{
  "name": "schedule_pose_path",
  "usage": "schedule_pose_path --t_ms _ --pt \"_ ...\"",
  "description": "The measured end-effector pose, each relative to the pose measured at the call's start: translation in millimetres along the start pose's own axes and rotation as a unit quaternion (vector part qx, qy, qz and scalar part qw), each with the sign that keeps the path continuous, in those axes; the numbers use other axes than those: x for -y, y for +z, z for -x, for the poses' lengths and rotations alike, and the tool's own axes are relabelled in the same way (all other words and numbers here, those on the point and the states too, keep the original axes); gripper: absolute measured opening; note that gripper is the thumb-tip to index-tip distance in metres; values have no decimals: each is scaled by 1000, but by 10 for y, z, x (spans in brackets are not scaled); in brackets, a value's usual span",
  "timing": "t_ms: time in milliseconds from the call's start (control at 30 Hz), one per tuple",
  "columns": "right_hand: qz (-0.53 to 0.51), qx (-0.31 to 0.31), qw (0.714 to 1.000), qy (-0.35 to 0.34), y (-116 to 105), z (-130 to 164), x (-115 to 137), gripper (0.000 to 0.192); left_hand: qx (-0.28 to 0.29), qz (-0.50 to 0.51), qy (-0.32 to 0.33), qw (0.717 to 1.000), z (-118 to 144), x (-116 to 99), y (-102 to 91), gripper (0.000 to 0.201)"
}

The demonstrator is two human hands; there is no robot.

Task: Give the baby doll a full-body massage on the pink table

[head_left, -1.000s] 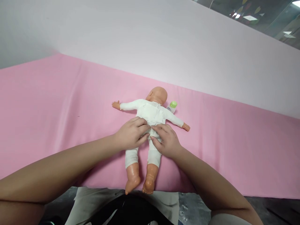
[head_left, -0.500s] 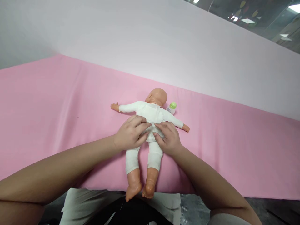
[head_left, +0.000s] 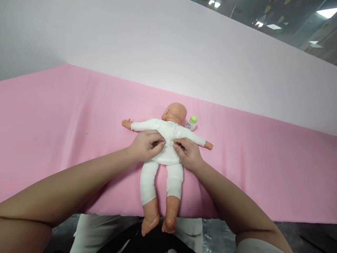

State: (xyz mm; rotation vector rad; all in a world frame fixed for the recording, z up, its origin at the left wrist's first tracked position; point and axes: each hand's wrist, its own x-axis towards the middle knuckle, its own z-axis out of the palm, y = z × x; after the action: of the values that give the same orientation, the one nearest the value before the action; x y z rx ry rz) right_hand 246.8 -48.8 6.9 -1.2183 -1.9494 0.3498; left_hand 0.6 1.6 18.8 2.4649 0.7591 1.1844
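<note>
A baby doll (head_left: 163, 154) in a white one-piece suit lies face down on the pink sheet (head_left: 65, 116), head away from me, arms spread, bare feet over the near edge. My left hand (head_left: 144, 146) rests on the left side of its back, fingers curled and pinching the cloth near the spine. My right hand (head_left: 187, 151) does the same on the right side, fingertips almost meeting the left ones at the middle of the back.
A small white bottle with a green cap (head_left: 191, 123) lies on the sheet just right of the doll's head. A pale wall (head_left: 184, 56) rises behind the sheet. My lap shows below the near edge.
Both hands have slid from the doll's hips up to the middle of its back, and the fingers have closed onto the cloth. The doll's legs are now uncovered.
</note>
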Motion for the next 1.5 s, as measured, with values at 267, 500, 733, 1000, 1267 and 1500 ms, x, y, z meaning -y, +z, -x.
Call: schedule_pose_path --t_ms 267,500,733,1000,1267,1500 --pt "82 10 996 -38 67 5 -46 44 73 -144 29 986 31 67 111 42" --pt "12 53 998 11 122 -84 -188 38 158 -143 -63 975 -86 66 100 47" --pt "-94 103 982 124 67 -383 -284 24 178 -104 -197 959 -448 35 45 39" --pt "80 -44 996 -23 194 -278 -234 27 46 -157 -49 985 -203 75 266 41" --pt "126 34 991 -12 191 -294 -309 45 104 -179 -66 976 -231 155 295 49" --pt "157 15 987 -22 176 -289 -265 56 91 -223 -47 969 -204 164 290 61"
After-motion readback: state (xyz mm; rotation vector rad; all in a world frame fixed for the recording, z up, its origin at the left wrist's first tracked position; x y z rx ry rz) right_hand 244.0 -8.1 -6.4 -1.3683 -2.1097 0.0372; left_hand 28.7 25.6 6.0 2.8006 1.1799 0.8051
